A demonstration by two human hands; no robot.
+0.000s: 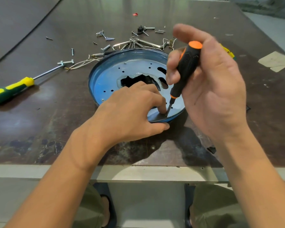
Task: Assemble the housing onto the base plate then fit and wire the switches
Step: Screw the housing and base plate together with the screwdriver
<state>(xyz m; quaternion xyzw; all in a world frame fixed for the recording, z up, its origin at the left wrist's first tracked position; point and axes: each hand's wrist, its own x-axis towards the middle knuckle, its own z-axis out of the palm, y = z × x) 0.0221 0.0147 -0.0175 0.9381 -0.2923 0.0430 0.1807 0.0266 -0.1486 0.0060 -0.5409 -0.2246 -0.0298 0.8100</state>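
Scuffed dark counter (56, 120), with a driver set to the near rim of the housing (95, 74).
Round, shallow, blue-filmed metal, it lies flat mid-counter. The left hand (130, 109) has its grip pinched on that rim, finger inside and thumb outside, likely to steady it. The right hand (212, 83) has its grip clamped round the rubbery black-and-orange screwdriver (186, 68), tip planted there. Loose bolts (105, 48) and a yellow-green screwdriver (11, 89) lie beyond.

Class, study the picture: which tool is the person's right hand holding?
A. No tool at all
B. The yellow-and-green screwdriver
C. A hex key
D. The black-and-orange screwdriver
D: the right hand grips the black-and-orange screwdriver, its tip down at the near edge of the blue plate, while the yellow-and-green screwdriver lies unheld on the table.
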